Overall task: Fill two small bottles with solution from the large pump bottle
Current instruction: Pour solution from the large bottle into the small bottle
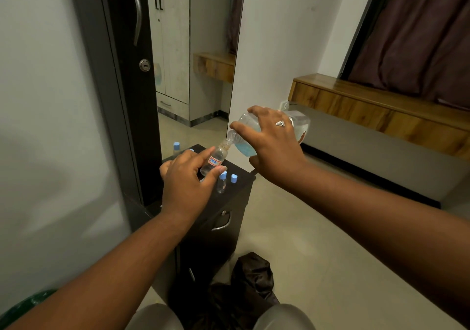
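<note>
My left hand [187,177] grips a small clear bottle [215,159] with a red and blue label, tilted with its open mouth up and to the right. My right hand [273,143] holds the large clear bottle [244,149], tipped on its side with the pump off, blue solution pooled at its low side. Its neck touches the small bottle's mouth. A second small bottle [221,182] with a blue cap stands on the dark cabinet [236,190] just below. A loose blue cap [234,178] lies beside it.
A tall mirror [193,50] stands behind the cabinet and reflects a capped bottle [176,147]. The cabinet has drawers with metal handles [222,224]. A black bag [251,276] lies on the floor in front. A wooden shelf [381,108] runs along the right wall.
</note>
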